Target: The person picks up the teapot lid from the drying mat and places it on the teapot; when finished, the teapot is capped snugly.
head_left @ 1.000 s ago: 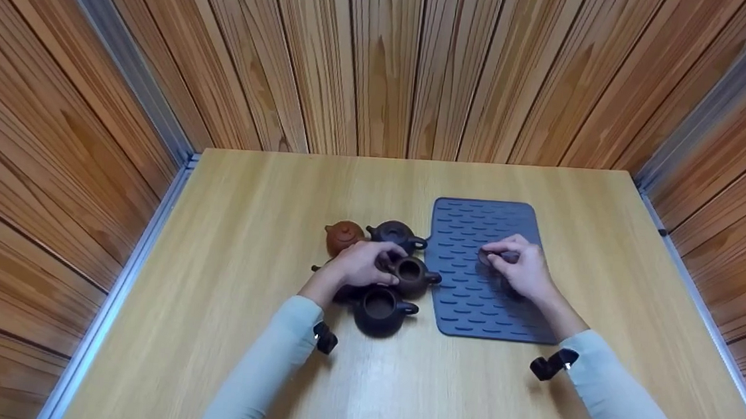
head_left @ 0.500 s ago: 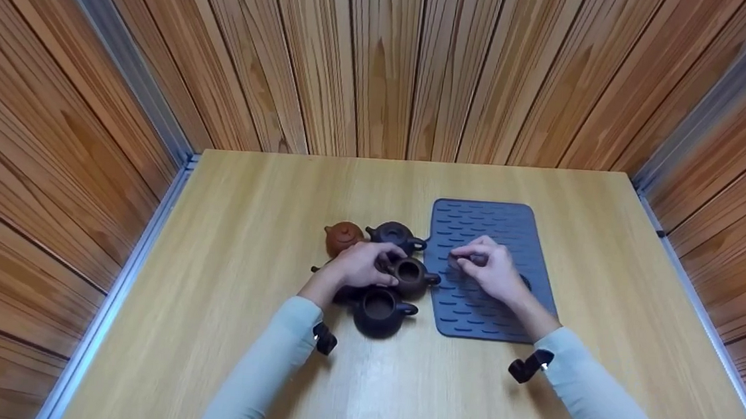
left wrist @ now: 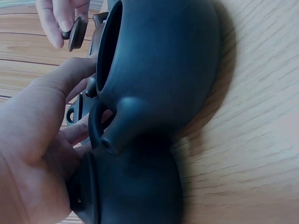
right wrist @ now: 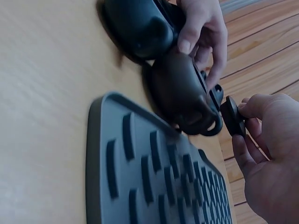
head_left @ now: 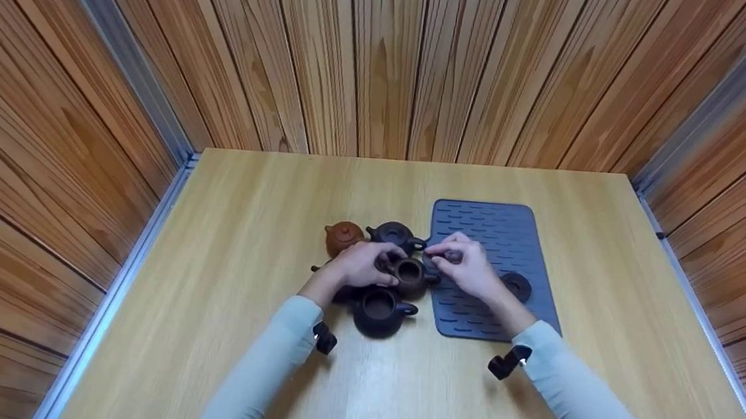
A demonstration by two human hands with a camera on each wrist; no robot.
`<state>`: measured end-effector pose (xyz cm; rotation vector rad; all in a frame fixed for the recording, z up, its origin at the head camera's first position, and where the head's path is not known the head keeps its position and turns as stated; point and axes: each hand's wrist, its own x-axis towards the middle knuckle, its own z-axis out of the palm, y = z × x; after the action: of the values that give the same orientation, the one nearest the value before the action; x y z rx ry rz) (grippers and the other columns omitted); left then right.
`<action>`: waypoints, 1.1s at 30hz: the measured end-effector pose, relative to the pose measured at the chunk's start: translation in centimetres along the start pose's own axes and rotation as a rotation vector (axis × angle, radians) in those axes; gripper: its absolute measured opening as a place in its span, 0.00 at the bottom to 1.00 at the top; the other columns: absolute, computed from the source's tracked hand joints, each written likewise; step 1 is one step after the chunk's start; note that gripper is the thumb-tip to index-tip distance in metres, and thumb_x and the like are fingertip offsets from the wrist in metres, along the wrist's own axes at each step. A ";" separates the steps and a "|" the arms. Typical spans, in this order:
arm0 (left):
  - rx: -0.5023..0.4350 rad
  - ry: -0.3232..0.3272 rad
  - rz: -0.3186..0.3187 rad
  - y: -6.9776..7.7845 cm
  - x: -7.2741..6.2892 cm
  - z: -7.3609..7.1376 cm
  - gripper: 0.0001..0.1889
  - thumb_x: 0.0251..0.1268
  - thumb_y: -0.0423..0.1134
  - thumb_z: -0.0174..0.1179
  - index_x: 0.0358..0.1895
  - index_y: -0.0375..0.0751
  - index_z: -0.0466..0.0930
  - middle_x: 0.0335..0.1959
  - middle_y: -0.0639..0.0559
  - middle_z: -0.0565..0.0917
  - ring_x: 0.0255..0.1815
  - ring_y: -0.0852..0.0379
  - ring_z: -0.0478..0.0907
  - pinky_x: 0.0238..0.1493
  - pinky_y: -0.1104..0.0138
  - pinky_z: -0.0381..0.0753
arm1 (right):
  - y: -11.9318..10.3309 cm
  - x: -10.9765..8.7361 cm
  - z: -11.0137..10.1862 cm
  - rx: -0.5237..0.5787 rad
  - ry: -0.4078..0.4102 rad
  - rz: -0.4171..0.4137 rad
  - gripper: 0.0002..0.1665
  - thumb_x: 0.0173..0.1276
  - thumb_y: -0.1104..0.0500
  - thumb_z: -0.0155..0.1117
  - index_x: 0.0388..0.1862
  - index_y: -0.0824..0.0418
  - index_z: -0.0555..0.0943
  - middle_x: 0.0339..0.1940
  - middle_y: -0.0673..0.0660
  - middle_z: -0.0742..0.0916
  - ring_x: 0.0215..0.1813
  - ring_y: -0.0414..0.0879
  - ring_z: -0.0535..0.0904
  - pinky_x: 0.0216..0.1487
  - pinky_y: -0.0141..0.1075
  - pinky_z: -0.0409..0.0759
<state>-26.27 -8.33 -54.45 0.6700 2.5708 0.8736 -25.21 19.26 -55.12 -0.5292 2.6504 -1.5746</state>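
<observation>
My left hand (head_left: 362, 264) holds a brown lidless teapot (head_left: 412, 284), thumb on one side of its body and fingers on the other. Between thumb and fingers my right hand (head_left: 471, 270) pinches a small teapot lid (right wrist: 231, 116). It hangs apart from the brown teapot, close to its handle side, as the right wrist view shows. Nearer me is a black open teapot (head_left: 377, 324), its mouth uncovered. A dark lidded teapot (left wrist: 135, 186) sits partly hidden under my left hand. Another dark lid (head_left: 517, 287) lies on the grey ridged mat (head_left: 486, 213).
Behind my left hand stand a reddish-brown teapot (head_left: 344, 236) and a dark lidded teapot (head_left: 393, 235). The teapots crowd together along the mat's left edge. Wood-panelled walls (head_left: 384, 64) enclose the table (head_left: 245, 226) at the back and sides.
My right hand has carried the lid leftward over the mat toward the brown teapot, uncovering the other lid on the mat. My left hand stays in place.
</observation>
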 end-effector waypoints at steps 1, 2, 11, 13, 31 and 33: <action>0.000 0.001 0.001 0.0 0.0 0.0 0.27 0.73 0.48 0.77 0.73 0.57 0.84 0.62 0.44 0.93 0.66 0.44 0.88 0.72 0.47 0.83 | -0.1 0.1 0.2 0.008 -0.001 -0.011 0.12 0.73 0.70 0.75 0.53 0.64 0.95 0.49 0.64 0.90 0.53 0.42 0.84 0.56 0.24 0.82; 0.000 0.001 0.003 0.0 0.0 0.1 0.27 0.73 0.48 0.77 0.73 0.56 0.84 0.61 0.44 0.93 0.65 0.44 0.88 0.72 0.47 0.83 | -0.2 0.1 0.5 0.020 -0.004 -0.019 0.12 0.73 0.71 0.75 0.52 0.65 0.96 0.49 0.64 0.90 0.53 0.41 0.84 0.56 0.24 0.82; 0.006 0.005 0.009 -0.2 0.2 0.1 0.28 0.73 0.47 0.78 0.73 0.55 0.84 0.60 0.44 0.94 0.65 0.44 0.89 0.72 0.47 0.83 | -0.6 0.4 2.3 0.041 -0.011 -0.084 0.11 0.71 0.73 0.76 0.49 0.66 0.96 0.45 0.66 0.90 0.45 0.34 0.80 0.48 0.22 0.79; 0.001 0.003 0.008 -0.1 0.1 0.1 0.28 0.73 0.48 0.78 0.74 0.55 0.83 0.60 0.44 0.94 0.65 0.44 0.89 0.72 0.47 0.83 | -0.7 0.4 2.6 0.034 -0.016 -0.094 0.11 0.70 0.73 0.76 0.49 0.66 0.96 0.44 0.66 0.89 0.42 0.33 0.79 0.45 0.24 0.78; 0.019 0.009 0.026 -0.3 0.3 0.2 0.28 0.73 0.47 0.78 0.74 0.55 0.84 0.59 0.44 0.94 0.62 0.44 0.89 0.69 0.47 0.84 | -0.3 -0.2 4.0 0.017 -0.043 -0.120 0.09 0.72 0.68 0.78 0.48 0.64 0.96 0.45 0.65 0.90 0.45 0.33 0.81 0.49 0.25 0.80; 0.019 0.012 0.027 -0.2 0.2 0.3 0.28 0.72 0.47 0.78 0.74 0.55 0.84 0.59 0.44 0.94 0.62 0.44 0.89 0.70 0.47 0.84 | -0.2 -0.2 4.1 0.005 -0.039 -0.122 0.09 0.72 0.68 0.79 0.48 0.63 0.96 0.45 0.64 0.90 0.47 0.36 0.82 0.51 0.26 0.80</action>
<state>-26.44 -8.25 -54.84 0.7088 2.5895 0.8660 -24.18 15.74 -56.96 -0.7267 2.6310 -1.5830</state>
